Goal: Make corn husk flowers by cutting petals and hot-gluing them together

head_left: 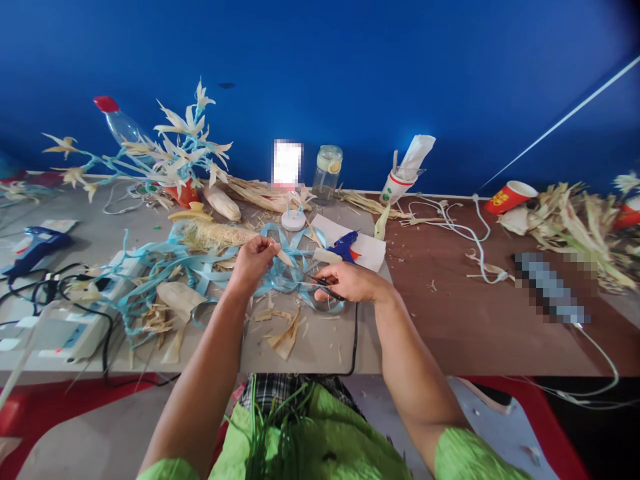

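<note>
My left hand (254, 262) pinches a small pale piece of corn husk (285, 259) whose pointed end sticks out to the right. In my right hand (350, 282) is a pair of black-handled scissors (327, 288), blades pointing left toward the husk. I cannot tell whether the blades touch it. Loops of light blue ribbon (210, 275) lie tangled beneath and around both hands. Just behind my right hand a blue glue gun (345, 245) rests on a white sheet (371, 252). Husk scraps (286, 337) lie on the table in front of me.
Husk flowers (185, 127) on blue stems stand in a red cup at the back left. A second glue gun (37, 245) and a white power strip (93, 327) with black cables lie left. A bottle (327, 175), paper cup (397, 187) and husk pile (575, 223) line the back.
</note>
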A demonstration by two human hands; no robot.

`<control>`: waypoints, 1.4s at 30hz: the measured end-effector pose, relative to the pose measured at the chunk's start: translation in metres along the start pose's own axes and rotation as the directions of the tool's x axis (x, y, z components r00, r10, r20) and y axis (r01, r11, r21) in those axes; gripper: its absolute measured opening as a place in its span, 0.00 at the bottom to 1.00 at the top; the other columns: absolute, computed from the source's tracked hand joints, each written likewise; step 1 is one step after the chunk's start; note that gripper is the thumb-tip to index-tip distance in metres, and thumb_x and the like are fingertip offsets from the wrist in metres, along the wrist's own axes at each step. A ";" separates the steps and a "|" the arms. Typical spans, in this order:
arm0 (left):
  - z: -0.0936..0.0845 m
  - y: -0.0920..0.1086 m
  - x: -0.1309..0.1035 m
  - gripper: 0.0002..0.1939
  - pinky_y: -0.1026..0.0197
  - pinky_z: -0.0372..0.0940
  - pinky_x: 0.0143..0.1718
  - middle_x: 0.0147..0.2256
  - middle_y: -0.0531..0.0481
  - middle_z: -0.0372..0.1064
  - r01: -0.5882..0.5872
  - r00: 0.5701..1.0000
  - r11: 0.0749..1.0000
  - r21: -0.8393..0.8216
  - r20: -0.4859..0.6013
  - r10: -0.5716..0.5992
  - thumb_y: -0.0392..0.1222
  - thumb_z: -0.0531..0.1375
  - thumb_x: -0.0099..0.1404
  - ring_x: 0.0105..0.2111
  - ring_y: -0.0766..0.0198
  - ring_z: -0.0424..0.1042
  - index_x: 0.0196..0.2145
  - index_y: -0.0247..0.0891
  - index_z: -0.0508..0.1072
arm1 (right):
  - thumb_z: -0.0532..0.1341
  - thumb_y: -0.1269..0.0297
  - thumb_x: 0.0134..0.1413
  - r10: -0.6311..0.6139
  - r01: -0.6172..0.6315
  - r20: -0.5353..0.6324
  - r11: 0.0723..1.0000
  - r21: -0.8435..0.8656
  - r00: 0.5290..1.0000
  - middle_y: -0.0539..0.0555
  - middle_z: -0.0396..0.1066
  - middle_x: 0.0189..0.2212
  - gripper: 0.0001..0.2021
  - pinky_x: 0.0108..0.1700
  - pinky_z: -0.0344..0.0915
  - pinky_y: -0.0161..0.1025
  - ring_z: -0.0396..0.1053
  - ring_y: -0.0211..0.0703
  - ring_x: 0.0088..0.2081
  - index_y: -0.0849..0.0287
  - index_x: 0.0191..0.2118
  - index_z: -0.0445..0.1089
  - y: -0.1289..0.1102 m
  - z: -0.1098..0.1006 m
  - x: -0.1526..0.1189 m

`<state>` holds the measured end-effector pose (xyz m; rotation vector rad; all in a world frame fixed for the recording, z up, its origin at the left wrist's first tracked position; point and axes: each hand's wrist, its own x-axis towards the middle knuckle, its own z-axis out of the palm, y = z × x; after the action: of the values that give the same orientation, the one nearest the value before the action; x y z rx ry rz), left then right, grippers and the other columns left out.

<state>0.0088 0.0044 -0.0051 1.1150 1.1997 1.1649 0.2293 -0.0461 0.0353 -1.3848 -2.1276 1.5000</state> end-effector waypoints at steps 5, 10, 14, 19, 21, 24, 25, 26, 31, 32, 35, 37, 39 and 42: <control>0.001 0.000 0.000 0.11 0.68 0.47 0.16 0.17 0.58 0.58 0.002 1.000 1.000 0.004 -0.006 -0.002 0.42 0.65 0.48 0.14 0.74 0.55 0.24 0.36 0.66 | 0.65 0.56 0.46 0.002 -0.002 -0.001 1.000 -0.001 1.000 0.47 0.66 0.24 0.16 0.29 0.54 0.31 0.57 0.33 0.26 0.63 0.39 0.76 0.000 0.000 0.000; 0.000 0.001 0.000 0.11 0.68 0.46 0.16 0.16 0.59 0.56 0.005 1.000 1.000 0.018 -0.005 -0.004 0.42 0.64 0.50 0.14 0.74 0.54 0.24 0.36 0.65 | 0.64 0.57 0.47 -0.002 0.002 0.007 0.999 0.035 1.000 0.47 0.65 0.24 0.16 0.29 0.54 0.31 0.57 0.32 0.26 0.63 0.39 0.76 0.002 0.000 0.000; 0.000 0.000 0.000 0.11 0.68 0.46 0.16 0.16 0.59 0.56 -0.001 1.000 1.000 0.021 0.006 0.001 0.42 0.64 0.50 0.14 0.74 0.53 0.24 0.36 0.65 | 0.64 0.57 0.46 -0.008 0.008 -0.002 1.000 0.024 1.000 0.47 0.64 0.24 0.15 0.28 0.53 0.31 0.56 0.33 0.26 0.62 0.38 0.76 0.003 0.000 0.000; -0.001 -0.002 0.001 0.11 0.68 0.46 0.16 0.16 0.59 0.56 -0.004 1.000 1.000 0.012 0.012 0.004 0.42 0.65 0.49 0.14 0.74 0.53 0.24 0.36 0.66 | 0.65 0.58 0.45 0.008 -0.008 -0.006 1.000 -0.007 1.000 0.47 0.64 0.23 0.15 0.28 0.52 0.32 0.56 0.33 0.25 0.63 0.38 0.77 0.003 0.001 0.000; -0.001 -0.002 0.002 0.11 0.68 0.46 0.16 0.15 0.59 0.56 -0.009 1.000 1.000 0.011 0.009 0.009 0.42 0.65 0.50 0.14 0.74 0.53 0.24 0.36 0.66 | 0.65 0.58 0.45 0.008 -0.008 -0.016 1.000 -0.008 1.000 0.47 0.65 0.23 0.16 0.28 0.52 0.32 0.56 0.33 0.25 0.63 0.39 0.77 0.003 0.001 0.001; -0.002 -0.002 0.002 0.11 0.68 0.46 0.16 0.15 0.59 0.55 -0.012 1.000 1.000 0.000 0.004 0.012 0.43 0.64 0.51 0.14 0.74 0.52 0.24 0.36 0.65 | 0.65 0.57 0.45 0.027 -0.028 -0.004 0.999 -0.031 1.000 0.48 0.67 0.24 0.17 0.27 0.52 0.31 0.58 0.33 0.26 0.63 0.39 0.77 0.002 0.001 0.000; -0.002 -0.002 0.002 0.11 0.68 0.46 0.16 0.15 0.59 0.56 -0.013 1.000 1.000 -0.005 0.004 0.013 0.43 0.64 0.51 0.14 0.74 0.53 0.24 0.36 0.65 | 0.66 0.56 0.44 0.040 -0.040 0.009 0.998 -0.050 0.999 0.49 0.68 0.24 0.18 0.27 0.53 0.31 0.58 0.33 0.26 0.62 0.40 0.76 0.002 0.001 0.000; -0.003 -0.001 0.002 0.11 0.68 0.46 0.16 0.15 0.59 0.56 -0.013 1.000 1.000 -0.008 0.004 0.013 0.43 0.64 0.51 0.14 0.74 0.53 0.24 0.36 0.65 | 0.66 0.56 0.44 0.051 -0.049 0.024 0.996 -0.074 0.998 0.49 0.69 0.25 0.18 0.27 0.53 0.31 0.59 0.34 0.26 0.62 0.40 0.77 0.001 0.001 0.000; -0.003 -0.001 0.002 0.11 0.68 0.47 0.16 0.15 0.59 0.57 -0.014 1.000 1.000 -0.011 0.007 0.014 0.43 0.64 0.51 0.14 0.74 0.54 0.24 0.36 0.65 | 0.66 0.54 0.44 0.052 -0.046 0.042 0.991 -0.123 0.998 0.50 0.70 0.26 0.18 0.27 0.53 0.31 0.60 0.34 0.26 0.60 0.41 0.77 -0.001 -0.001 -0.001; -0.003 -0.002 0.002 0.11 0.68 0.47 0.16 0.15 0.59 0.56 -0.010 1.000 1.000 -0.011 0.009 0.010 0.43 0.64 0.51 0.14 0.74 0.54 0.24 0.36 0.65 | 0.66 0.55 0.44 0.050 -0.045 0.039 0.992 -0.119 0.998 0.50 0.70 0.26 0.18 0.27 0.53 0.31 0.60 0.34 0.27 0.60 0.41 0.76 -0.001 -0.001 -0.002; -0.003 -0.003 0.002 0.11 0.68 0.46 0.16 0.15 0.59 0.56 -0.008 1.000 1.000 -0.010 0.019 0.008 0.43 0.64 0.51 0.14 0.74 0.53 0.25 0.36 0.66 | 0.66 0.55 0.45 0.046 -0.043 0.027 0.994 -0.100 0.999 0.49 0.69 0.26 0.18 0.27 0.53 0.31 0.59 0.34 0.27 0.61 0.41 0.76 -0.001 -0.002 -0.003; -0.003 -0.003 0.002 0.11 0.68 0.46 0.16 0.15 0.59 0.57 -0.011 1.000 1.000 -0.007 0.021 0.011 0.42 0.64 0.51 0.14 0.74 0.53 0.25 0.36 0.66 | 0.66 0.55 0.45 0.040 -0.038 0.016 0.995 -0.087 0.999 0.49 0.68 0.25 0.18 0.26 0.53 0.31 0.58 0.34 0.26 0.61 0.41 0.76 0.000 -0.002 -0.003; -0.003 -0.003 0.002 0.10 0.68 0.47 0.16 0.15 0.59 0.57 -0.011 1.000 1.000 -0.001 0.011 0.011 0.42 0.64 0.51 0.14 0.74 0.53 0.25 0.36 0.66 | 0.65 0.55 0.45 0.027 -0.027 0.006 0.997 -0.072 1.000 0.49 0.68 0.25 0.18 0.26 0.52 0.31 0.58 0.33 0.26 0.62 0.40 0.76 0.001 -0.002 -0.003; -0.002 -0.002 0.002 0.10 0.68 0.47 0.16 0.15 0.60 0.56 -0.007 1.000 1.000 0.014 -0.001 0.007 0.42 0.64 0.51 0.14 0.74 0.53 0.24 0.36 0.66 | 0.65 0.55 0.46 0.010 -0.010 -0.004 0.999 -0.050 1.000 0.49 0.68 0.25 0.17 0.27 0.53 0.31 0.58 0.33 0.27 0.63 0.39 0.76 0.003 -0.001 -0.001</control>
<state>0.0072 0.0060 -0.0068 1.1306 1.2072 1.1641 0.2325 -0.0464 0.0337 -1.4153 -2.1734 1.4563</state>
